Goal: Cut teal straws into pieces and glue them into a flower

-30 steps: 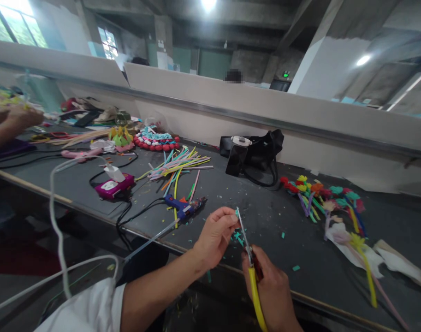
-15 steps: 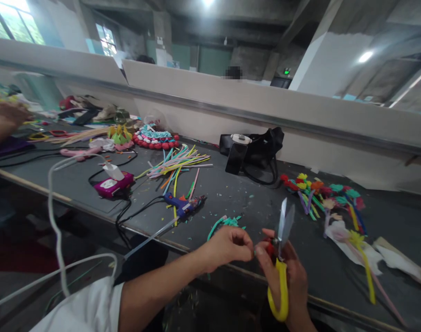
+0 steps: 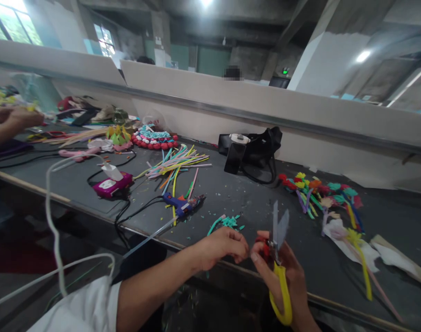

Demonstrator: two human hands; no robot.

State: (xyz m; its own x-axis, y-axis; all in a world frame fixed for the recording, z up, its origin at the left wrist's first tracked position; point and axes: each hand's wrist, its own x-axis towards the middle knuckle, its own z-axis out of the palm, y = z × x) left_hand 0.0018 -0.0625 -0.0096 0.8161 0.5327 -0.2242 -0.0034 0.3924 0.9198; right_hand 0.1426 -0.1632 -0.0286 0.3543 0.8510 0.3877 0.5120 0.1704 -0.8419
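My right hand is wrapped round a pair of scissors with one yellow and one red handle. The blades point upward and stand slightly apart. Close to the right fingertips, just over the table's front edge, my left hand is closed with thumb and fingers pinched together. Whatever lies in that pinch is too small or hidden to make out. Small teal cut pieces lie on the dark table behind my left hand, beside a bent teal strip.
A blue glue gun lies left of the scraps, near fuzzy coloured stems. A purple power strip, black bag, phone and colourful flowers occupy the table. Another person's hands are at far left.
My left hand has drawn slightly left, and the scissors have tilted a little to the left in my right hand. The other person's hands have shifted right.
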